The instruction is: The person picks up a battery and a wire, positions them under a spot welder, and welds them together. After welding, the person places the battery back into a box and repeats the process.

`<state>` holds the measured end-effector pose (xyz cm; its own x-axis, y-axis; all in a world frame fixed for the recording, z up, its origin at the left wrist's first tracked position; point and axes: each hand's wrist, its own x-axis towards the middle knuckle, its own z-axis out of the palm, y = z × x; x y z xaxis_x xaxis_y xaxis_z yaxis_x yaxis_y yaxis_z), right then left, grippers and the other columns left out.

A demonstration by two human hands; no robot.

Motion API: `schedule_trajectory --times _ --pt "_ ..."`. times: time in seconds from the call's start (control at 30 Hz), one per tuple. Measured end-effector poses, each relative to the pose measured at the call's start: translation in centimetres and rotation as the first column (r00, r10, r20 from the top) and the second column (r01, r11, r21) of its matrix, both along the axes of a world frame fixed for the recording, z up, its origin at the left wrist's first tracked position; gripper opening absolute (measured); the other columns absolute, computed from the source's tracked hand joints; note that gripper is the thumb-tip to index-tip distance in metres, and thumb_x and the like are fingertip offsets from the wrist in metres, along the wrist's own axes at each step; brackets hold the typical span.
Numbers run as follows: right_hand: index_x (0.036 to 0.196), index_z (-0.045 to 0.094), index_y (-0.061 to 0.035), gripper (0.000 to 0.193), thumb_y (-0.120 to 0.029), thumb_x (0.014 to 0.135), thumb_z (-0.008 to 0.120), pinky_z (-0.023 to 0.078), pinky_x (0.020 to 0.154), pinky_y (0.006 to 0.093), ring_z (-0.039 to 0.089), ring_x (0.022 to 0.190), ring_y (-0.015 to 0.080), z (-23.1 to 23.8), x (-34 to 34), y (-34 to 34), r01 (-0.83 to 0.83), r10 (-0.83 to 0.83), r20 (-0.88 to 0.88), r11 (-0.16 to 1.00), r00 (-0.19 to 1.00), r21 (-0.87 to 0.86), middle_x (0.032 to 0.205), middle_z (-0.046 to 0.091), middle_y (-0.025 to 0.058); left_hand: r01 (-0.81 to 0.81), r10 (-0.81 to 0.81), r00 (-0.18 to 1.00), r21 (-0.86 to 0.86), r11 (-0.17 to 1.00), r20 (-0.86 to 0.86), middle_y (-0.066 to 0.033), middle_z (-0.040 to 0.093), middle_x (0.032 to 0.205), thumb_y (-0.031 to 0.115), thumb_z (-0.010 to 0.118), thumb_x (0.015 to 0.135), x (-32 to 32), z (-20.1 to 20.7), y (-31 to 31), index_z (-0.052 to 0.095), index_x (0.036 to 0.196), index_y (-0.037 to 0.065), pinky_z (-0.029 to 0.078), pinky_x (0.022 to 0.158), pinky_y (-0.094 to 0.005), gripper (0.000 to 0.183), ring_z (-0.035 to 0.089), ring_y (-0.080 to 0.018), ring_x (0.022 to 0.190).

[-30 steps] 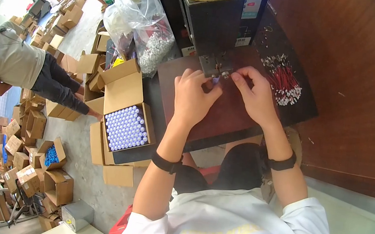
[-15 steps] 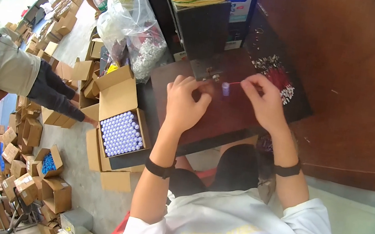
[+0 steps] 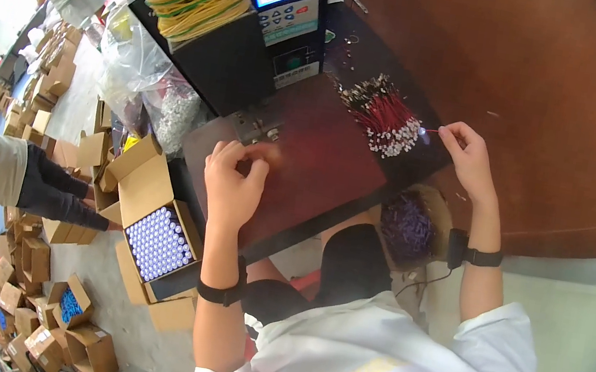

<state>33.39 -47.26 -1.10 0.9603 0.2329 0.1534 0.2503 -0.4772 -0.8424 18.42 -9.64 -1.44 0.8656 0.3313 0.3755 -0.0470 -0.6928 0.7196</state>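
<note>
Reading the clock from the centre of the brown mat, your right hand stands between two and three, forearm rising from about four, wrist near straight, thumb and forefinger pinching a thin red lead. The lead points toward nine o'clock from your fingertips, a small pale piece at its far end; whether this touches the pile of white-ended leads, at about half past one, you cannot confirm. Your left hand sits near nine, fingers curled around a rounded gap, the blurred forefinger extended toward three; whether it holds anything cannot be told. The carton of cells lies at eight.
</note>
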Motion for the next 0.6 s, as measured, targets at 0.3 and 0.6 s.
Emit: schedule_trajectory --times 0.3,0.6 --pt "0.095 0.067 0.0003 0.024 -0.023 0.099 0.068 0.046 0.073 0.0270 0.055 0.080 0.0086 -6.3 -4.2 -10.4 0.179 -0.182 -0.170 0.983 0.968 -0.037 0.083 0.063 -0.0011 0.001 -0.005 1.000 -0.119 0.993 -0.030 -0.0077 0.061 0.081 0.001 0.061 0.082 0.2 0.0 0.1 0.075 0.098 -0.002 0.047 0.076 -0.0279 0.022 0.060 -0.0168 0.079" --pt "0.092 0.066 -0.0011 0.024 -0.023 0.092 0.075 0.051 0.071 0.0300 0.059 0.077 0.0114 -5.6 -1.5 -2.1 0.131 -0.132 -0.039 0.991 0.990 -0.032 0.081 0.065 0.0036 -0.053 0.049 0.998 -0.154 0.987 -0.031 -0.0049 0.062 0.081 0.001 0.060 0.084 -0.3 -0.3 0.2 0.074 0.099 -0.004 0.046 0.074 -0.0256 0.021 0.060 -0.0125 0.078"
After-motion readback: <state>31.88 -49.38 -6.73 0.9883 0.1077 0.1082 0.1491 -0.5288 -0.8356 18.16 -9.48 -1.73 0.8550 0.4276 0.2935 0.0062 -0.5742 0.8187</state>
